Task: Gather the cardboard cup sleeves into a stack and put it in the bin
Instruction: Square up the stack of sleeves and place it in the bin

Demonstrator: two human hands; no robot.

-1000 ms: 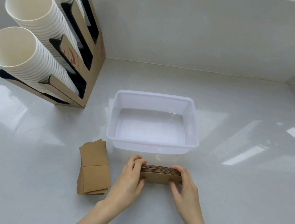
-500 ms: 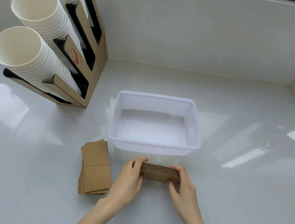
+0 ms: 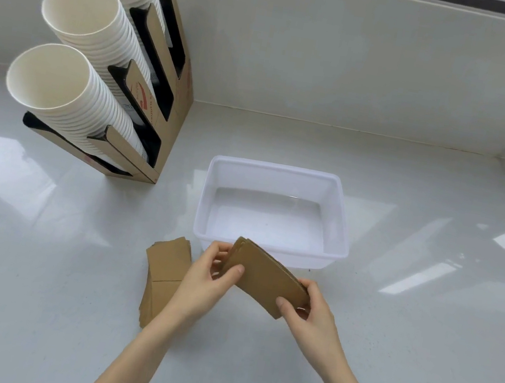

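On the white counter [image 3: 33, 255], a cardboard rack of paper cups [image 3: 104, 73] stands far left. The clear bin [image 3: 340, 236] sits mid-counter. Just near it, the left hand [image 3: 206, 280] and right hand [image 3: 307, 314] pinch opposite ends of a tilted sleeve stack [image 3: 266, 279]. More loose sleeves [image 3: 165, 263] lie left.

Bright, even daylight, glare patches on the glossy counter [image 3: 423, 320] — soft shadows, wide-angle bending at edges, sharp focus.
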